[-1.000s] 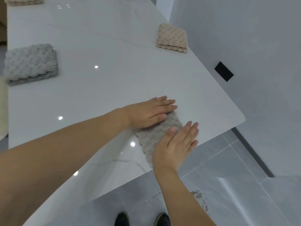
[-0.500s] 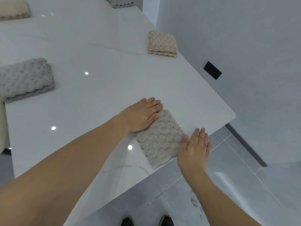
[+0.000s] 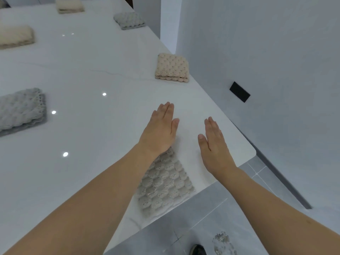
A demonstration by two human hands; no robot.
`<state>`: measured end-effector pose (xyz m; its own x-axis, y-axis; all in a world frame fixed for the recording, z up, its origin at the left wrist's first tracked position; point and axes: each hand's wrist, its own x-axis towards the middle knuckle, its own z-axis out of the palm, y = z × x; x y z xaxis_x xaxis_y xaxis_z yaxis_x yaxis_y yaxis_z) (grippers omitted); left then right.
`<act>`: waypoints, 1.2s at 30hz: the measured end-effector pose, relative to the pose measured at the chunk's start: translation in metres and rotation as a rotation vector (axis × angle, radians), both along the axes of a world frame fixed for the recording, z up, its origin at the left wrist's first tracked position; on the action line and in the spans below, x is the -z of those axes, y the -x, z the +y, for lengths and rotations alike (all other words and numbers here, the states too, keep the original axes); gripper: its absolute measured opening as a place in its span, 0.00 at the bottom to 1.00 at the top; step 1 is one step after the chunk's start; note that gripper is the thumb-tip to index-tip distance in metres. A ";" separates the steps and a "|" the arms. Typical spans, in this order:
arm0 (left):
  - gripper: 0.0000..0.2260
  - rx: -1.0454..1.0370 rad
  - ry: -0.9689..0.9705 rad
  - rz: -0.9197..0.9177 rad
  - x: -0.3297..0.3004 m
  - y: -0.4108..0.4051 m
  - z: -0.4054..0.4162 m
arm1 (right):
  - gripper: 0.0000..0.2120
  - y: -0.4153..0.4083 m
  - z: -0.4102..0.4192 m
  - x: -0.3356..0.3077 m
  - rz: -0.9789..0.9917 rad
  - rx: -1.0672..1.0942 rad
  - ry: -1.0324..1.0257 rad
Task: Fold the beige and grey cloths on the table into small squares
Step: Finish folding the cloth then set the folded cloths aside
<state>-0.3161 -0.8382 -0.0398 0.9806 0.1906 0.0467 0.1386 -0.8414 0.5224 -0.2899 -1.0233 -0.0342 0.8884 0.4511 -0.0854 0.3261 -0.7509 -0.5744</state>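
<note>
Head view: our left hand [image 3: 161, 129] and right hand [image 3: 214, 146], fingers straight, grasping nothing. Folded grey cloth [image 3: 163, 183] at the table [image 3: 82, 126] edge beneath our left wrist. Risk: a brushing forearm could push it off.

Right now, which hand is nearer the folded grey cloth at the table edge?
Left. The left hand overlaps the cloth's far end; the right hand is off to its right.
</note>
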 end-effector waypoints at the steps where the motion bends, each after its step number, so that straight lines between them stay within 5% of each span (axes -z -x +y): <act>1: 0.24 -0.031 0.040 0.001 -0.001 -0.006 -0.006 | 0.26 -0.008 -0.004 0.001 0.015 0.000 -0.005; 7: 0.24 -0.232 0.274 -0.008 -0.005 -0.036 -0.029 | 0.26 -0.060 -0.020 -0.003 0.127 -0.018 -0.121; 36: 0.23 -0.638 0.137 -0.112 0.019 -0.224 0.044 | 0.26 -0.315 0.083 0.027 0.373 -0.183 -0.408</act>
<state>-0.0921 -0.7939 -0.0590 0.6641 0.7438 0.0760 0.5266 -0.5375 0.6587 0.0247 -0.9405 -0.0616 0.7359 0.6568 -0.1644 0.1503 -0.3952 -0.9062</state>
